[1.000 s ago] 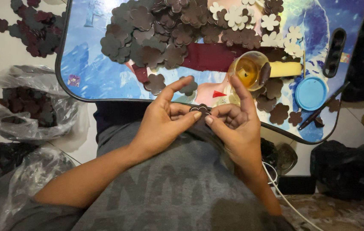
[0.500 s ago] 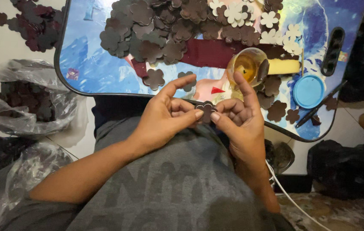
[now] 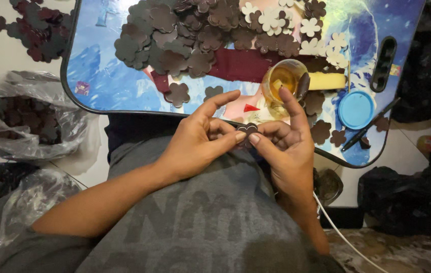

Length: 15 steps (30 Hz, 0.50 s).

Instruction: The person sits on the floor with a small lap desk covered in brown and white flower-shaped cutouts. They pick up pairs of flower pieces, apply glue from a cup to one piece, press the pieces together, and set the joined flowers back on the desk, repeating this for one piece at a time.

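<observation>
Left hand (image 3: pixel 198 144) and right hand (image 3: pixel 284 146) pinch one dark flower cutout (image 3: pixel 247 129) between fingertips — other fingers spread loosely — above a blue lap tray (image 3: pixel 109 86); pale floor around.

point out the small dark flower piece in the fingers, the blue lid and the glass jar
small dark flower piece (image 3: pixel 249 129), head view, on its top petals between the fingertips
blue lid (image 3: pixel 355 109), head view, on its flat middle
glass jar (image 3: pixel 282 81), head view, on the yellowish inside

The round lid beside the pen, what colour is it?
Light blue lid, clearest in the head view.
</observation>
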Each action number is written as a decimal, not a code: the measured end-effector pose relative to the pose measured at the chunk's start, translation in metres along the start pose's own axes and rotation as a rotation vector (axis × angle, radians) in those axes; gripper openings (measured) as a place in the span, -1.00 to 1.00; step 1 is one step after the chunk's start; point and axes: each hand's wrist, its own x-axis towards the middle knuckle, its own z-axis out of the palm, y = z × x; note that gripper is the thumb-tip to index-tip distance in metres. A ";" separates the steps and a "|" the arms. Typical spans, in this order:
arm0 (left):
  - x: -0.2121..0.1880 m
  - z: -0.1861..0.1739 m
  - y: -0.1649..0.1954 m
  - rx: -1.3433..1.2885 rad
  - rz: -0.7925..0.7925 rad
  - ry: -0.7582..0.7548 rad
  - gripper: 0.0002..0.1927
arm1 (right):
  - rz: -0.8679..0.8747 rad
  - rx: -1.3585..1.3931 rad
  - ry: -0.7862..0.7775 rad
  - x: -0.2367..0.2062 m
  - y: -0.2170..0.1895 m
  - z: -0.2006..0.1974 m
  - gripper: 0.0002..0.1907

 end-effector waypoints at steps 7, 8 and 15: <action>0.007 0.003 -0.002 -0.041 -0.027 -0.051 -0.30 | -0.012 -0.014 0.033 -0.001 -0.005 -0.008 -0.10; 0.008 0.004 -0.002 -0.091 -0.046 -0.061 -0.31 | -0.005 -0.005 0.042 -0.002 -0.005 -0.009 -0.10; 0.012 0.007 -0.007 -0.052 -0.017 -0.070 -0.24 | -0.043 0.002 0.042 -0.003 -0.005 -0.018 -0.10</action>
